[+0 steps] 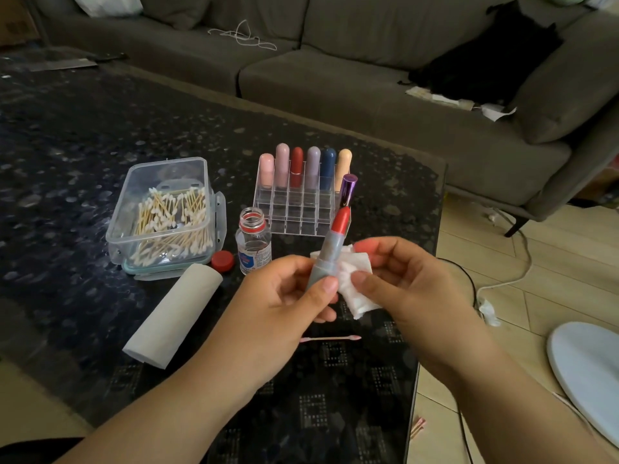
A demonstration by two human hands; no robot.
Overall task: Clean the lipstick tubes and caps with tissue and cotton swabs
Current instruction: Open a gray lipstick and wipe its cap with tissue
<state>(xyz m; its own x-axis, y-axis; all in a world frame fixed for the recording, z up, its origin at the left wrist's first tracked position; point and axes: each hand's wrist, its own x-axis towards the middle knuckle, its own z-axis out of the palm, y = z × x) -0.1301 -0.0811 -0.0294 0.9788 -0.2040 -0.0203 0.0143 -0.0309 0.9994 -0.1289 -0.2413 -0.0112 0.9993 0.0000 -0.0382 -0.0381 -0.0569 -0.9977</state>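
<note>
My left hand (288,289) grips an uncapped lipstick (330,249), a grey-blue tube with its red bullet raised and pointing up. My right hand (402,279) pinches a folded white tissue (355,289) against the right side of the tube. Behind them stands a clear acrylic organizer (294,209) with several capped lipsticks in its back row. A purple lipstick cap (348,190) stands at its right end. A used pink-tipped cotton swab (330,338) lies on the table below my hands.
A clear box of cotton swabs (167,216) sits at left, with a tissue roll (174,316) in front of it. An open small bottle (253,242) and its red cap (222,261) stand between box and organizer. The table edge (432,279) runs down the right.
</note>
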